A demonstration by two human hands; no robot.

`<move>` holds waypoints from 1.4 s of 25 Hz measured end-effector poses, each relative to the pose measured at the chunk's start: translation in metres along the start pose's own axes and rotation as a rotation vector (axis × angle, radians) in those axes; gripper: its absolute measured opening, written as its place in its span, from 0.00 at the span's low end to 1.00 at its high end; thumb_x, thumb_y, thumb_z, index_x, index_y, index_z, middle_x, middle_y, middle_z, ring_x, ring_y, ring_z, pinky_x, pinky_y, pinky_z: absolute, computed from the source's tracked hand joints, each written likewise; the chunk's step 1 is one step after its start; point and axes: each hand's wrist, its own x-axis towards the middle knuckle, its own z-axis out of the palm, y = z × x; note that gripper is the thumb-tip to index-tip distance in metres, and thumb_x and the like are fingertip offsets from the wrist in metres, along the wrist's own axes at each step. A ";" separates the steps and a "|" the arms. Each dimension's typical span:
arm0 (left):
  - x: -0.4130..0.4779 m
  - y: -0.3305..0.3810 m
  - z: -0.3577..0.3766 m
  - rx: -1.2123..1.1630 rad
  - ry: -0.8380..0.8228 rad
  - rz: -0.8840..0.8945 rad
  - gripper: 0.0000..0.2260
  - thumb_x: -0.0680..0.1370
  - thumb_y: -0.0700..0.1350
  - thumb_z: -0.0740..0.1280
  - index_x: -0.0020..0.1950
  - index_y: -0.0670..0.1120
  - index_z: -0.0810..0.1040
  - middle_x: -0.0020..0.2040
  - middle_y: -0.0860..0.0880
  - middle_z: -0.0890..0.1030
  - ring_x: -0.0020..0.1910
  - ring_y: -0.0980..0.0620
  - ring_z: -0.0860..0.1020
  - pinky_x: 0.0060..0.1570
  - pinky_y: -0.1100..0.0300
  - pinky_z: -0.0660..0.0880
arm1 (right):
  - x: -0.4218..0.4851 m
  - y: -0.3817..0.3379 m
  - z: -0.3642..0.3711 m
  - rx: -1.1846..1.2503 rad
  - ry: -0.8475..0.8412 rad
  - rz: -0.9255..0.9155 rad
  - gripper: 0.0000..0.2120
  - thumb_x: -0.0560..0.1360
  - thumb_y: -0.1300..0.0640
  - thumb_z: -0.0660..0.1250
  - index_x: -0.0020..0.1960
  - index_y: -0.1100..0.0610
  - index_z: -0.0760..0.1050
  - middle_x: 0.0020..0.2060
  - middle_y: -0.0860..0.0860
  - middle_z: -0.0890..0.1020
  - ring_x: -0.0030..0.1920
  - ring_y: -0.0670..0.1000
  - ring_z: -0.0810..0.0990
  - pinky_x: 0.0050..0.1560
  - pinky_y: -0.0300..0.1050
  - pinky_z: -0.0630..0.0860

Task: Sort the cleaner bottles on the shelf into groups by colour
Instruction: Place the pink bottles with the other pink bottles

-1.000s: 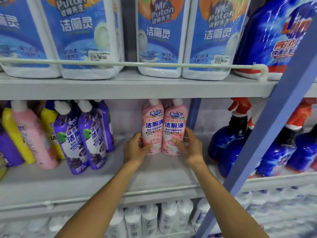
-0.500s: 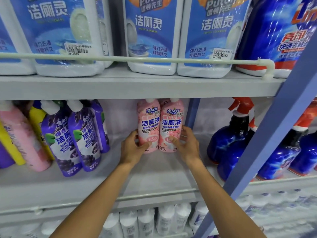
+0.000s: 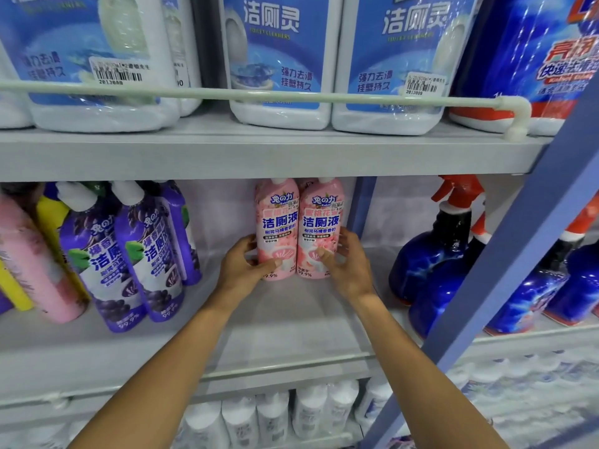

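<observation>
The grey shelf (image 3: pixel 291 322) runs across at mid-height. On it, the left hand (image 3: pixel 241 270) grasps the left pink bottle (image 3: pixel 275 218) low down, and the right hand (image 3: pixel 348 268) grasps the right pink bottle (image 3: pixel 319 222). Neither has let go since a second ago. The pair stays upright and touching, near the back. The pink group looks begun, but a stray pink bottle (image 3: pixel 32 264) at 9 o'clock sits among purple bottles (image 3: pixel 107 254).

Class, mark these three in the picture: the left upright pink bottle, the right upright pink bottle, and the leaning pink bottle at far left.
left upright pink bottle (image 3: pixel 278 222): head view, front label.
right upright pink bottle (image 3: pixel 319 222): head view, front label.
leaning pink bottle (image 3: pixel 35 264): head view, mid body.
</observation>
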 end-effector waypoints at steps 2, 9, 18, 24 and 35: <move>0.004 0.001 -0.002 -0.031 -0.042 -0.005 0.32 0.68 0.38 0.81 0.70 0.47 0.75 0.62 0.50 0.83 0.54 0.47 0.85 0.51 0.43 0.83 | 0.003 0.001 0.001 -0.003 -0.050 0.004 0.29 0.76 0.63 0.75 0.73 0.56 0.67 0.59 0.47 0.82 0.54 0.35 0.82 0.46 0.31 0.79; 0.016 0.000 -0.005 -0.057 -0.100 -0.007 0.35 0.67 0.38 0.82 0.71 0.48 0.74 0.63 0.50 0.82 0.58 0.48 0.83 0.53 0.52 0.83 | 0.013 0.001 0.000 0.099 -0.158 -0.002 0.31 0.76 0.64 0.74 0.75 0.55 0.66 0.64 0.52 0.82 0.61 0.50 0.83 0.53 0.41 0.81; 0.025 -0.005 0.001 -0.140 -0.099 -0.017 0.37 0.66 0.35 0.82 0.71 0.49 0.72 0.63 0.52 0.82 0.57 0.53 0.83 0.50 0.56 0.83 | 0.021 0.000 0.002 0.153 -0.183 -0.049 0.30 0.76 0.67 0.73 0.74 0.57 0.68 0.63 0.55 0.82 0.62 0.55 0.83 0.55 0.45 0.82; 0.027 -0.003 0.010 -0.146 -0.133 -0.008 0.35 0.67 0.38 0.82 0.70 0.50 0.73 0.63 0.52 0.82 0.55 0.54 0.83 0.48 0.59 0.82 | 0.025 0.012 -0.010 0.106 -0.131 -0.042 0.33 0.75 0.65 0.75 0.76 0.55 0.66 0.65 0.52 0.81 0.64 0.51 0.81 0.56 0.44 0.82; 0.018 0.000 0.017 -0.215 -0.115 0.005 0.20 0.71 0.31 0.76 0.62 0.36 0.78 0.58 0.40 0.84 0.53 0.45 0.85 0.43 0.55 0.82 | 0.021 0.020 -0.008 0.112 -0.067 -0.043 0.31 0.76 0.64 0.74 0.76 0.55 0.66 0.65 0.49 0.81 0.63 0.46 0.81 0.53 0.36 0.80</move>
